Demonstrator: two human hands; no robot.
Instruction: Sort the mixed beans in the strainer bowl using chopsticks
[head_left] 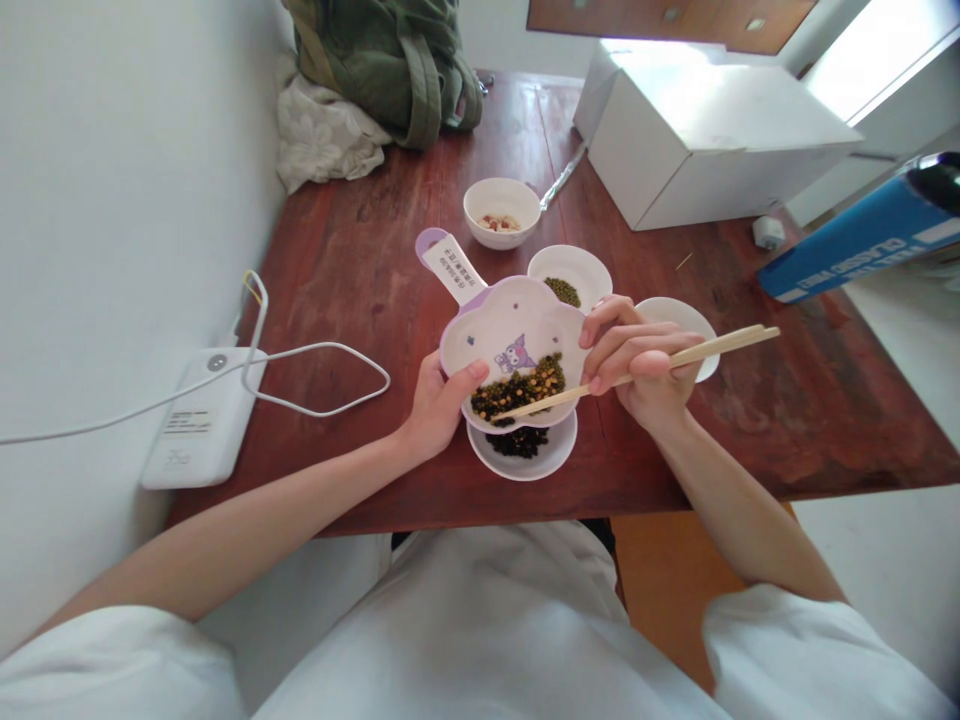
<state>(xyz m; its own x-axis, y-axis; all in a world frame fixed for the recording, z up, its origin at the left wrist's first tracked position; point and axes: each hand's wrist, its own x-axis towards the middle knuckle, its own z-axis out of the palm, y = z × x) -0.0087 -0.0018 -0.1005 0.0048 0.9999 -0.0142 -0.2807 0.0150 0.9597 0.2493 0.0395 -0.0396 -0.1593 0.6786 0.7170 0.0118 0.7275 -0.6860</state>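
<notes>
My left hand point(442, 405) grips the left rim of a white and purple cartoon bowl point(487, 315) with a labelled handle, its thumb over the edge. Mixed green, yellow and dark beans point(536, 385) lie in its lower part. Closed around a pair of wooden chopsticks point(712, 347), my right hand point(637, 360) is at the bowl's right rim, and the chopstick tips reach into the beans. Tilted toward me, the bowl hangs over a small white bowl point(559, 455) of black beans point(519, 441), hiding part of it.
Around it stand a white bowl point(592, 266) with green beans, another white bowl point(705, 325) partly behind my right hand, and a bowl point(501, 195) with reddish pieces. A white box point(652, 170), blue bottle point(847, 245), green bag point(375, 60) and power bank point(202, 430) with cable are farther out.
</notes>
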